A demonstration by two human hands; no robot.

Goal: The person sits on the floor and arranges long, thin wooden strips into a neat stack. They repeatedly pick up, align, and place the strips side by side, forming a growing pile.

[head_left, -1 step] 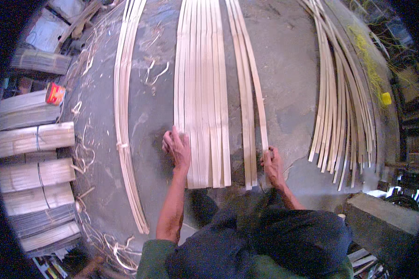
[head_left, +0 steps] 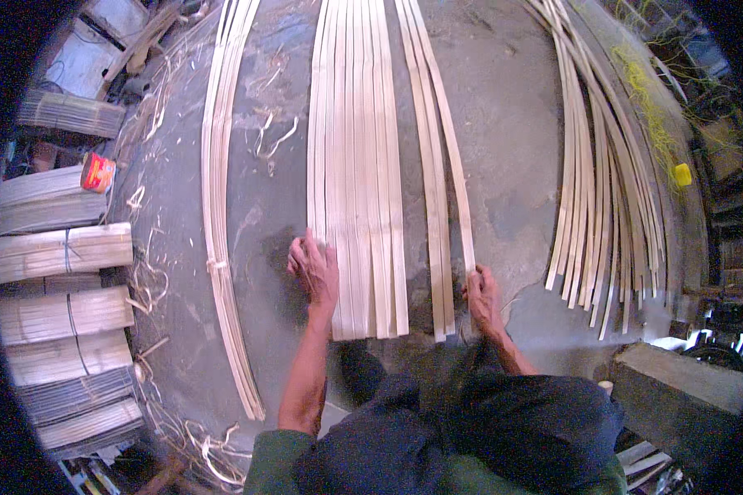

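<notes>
Long pale bamboo strips [head_left: 359,181] lie side by side in a flat row on the grey floor in front of me. My left hand [head_left: 314,268] is at the row's left edge, fingers curled, with thumb and fingertips at the outermost strip. To the right of the row lie a few separate strips [head_left: 439,272]. The rightmost loose strip [head_left: 458,194] slants outward, and its near end is pinched in my right hand [head_left: 484,299]. My right fingertips are partly hidden behind the knuckles.
A narrow tied bundle of strips [head_left: 216,214] lies to the left. Fanned-out strips [head_left: 607,214] spread at the right. Stacked tied bundles [head_left: 62,318] line the far left, with a red tin [head_left: 97,174] on top. Curly shavings [head_left: 215,445] litter the floor. A concrete block [head_left: 685,379] stands at lower right.
The view has shifted very slightly, so the strips and both hands appear a little lower. Both hands keep their places at the strips.
</notes>
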